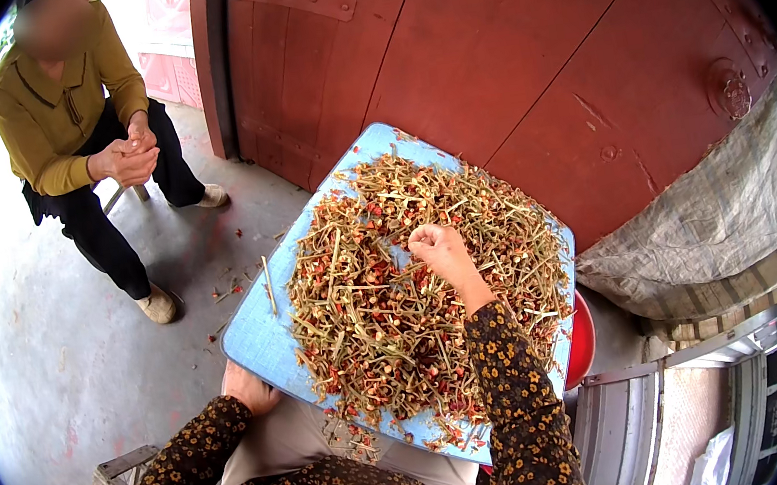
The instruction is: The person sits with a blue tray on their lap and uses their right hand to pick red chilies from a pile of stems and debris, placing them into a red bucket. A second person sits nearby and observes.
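Observation:
A light-blue board or tabletop (254, 335) lies tilted in front of me, above my lap. Broad heaps of dried stalks and stems mixed with red pieces, perhaps chili bits (385, 330), cover most of it. Over the middle of this pile is my right hand (442, 252), its thumb and fingertips drawn together; no object shows between them. A small bare blue patch lies beside those fingertips. At the board's near left edge, my left hand (250, 389) is partly beneath it, with its fingers hidden.
A seated person in a mustard top (54, 123) clasps both hands at the left. Dark-red wooden doors (452, 53) stand behind the board. A red basin (579, 343) and a woven plastic sack (706, 225) are at right. Scraps lie on the concrete floor (68, 354).

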Demonstrator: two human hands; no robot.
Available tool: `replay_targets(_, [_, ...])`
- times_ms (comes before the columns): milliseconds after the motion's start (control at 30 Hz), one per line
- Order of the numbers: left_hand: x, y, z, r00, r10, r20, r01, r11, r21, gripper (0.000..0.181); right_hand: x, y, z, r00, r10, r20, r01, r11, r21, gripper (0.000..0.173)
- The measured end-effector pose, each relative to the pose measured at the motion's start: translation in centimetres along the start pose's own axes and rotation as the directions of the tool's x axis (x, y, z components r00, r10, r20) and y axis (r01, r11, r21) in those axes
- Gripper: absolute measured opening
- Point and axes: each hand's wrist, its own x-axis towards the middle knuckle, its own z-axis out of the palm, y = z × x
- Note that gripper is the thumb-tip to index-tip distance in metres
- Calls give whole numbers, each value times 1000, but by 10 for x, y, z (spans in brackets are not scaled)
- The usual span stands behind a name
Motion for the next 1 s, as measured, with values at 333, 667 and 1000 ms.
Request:
replay_targets(333, [0,2,-2,1000,11,-16,-10,1000,28,53,4,1,17,956,-202,-212,82,880,-468,8])
replay_targets(667, [-2,5,-3,999,-21,-25,20,1000,-16,50,-16,-3,-6,982,-53,181,-137,463,876,2])
replay_targets(1000, [-2,2,0,999,-9,-31,9,1000,15,49,-11,-29,30,979,-163,126,206,798,-567,22])
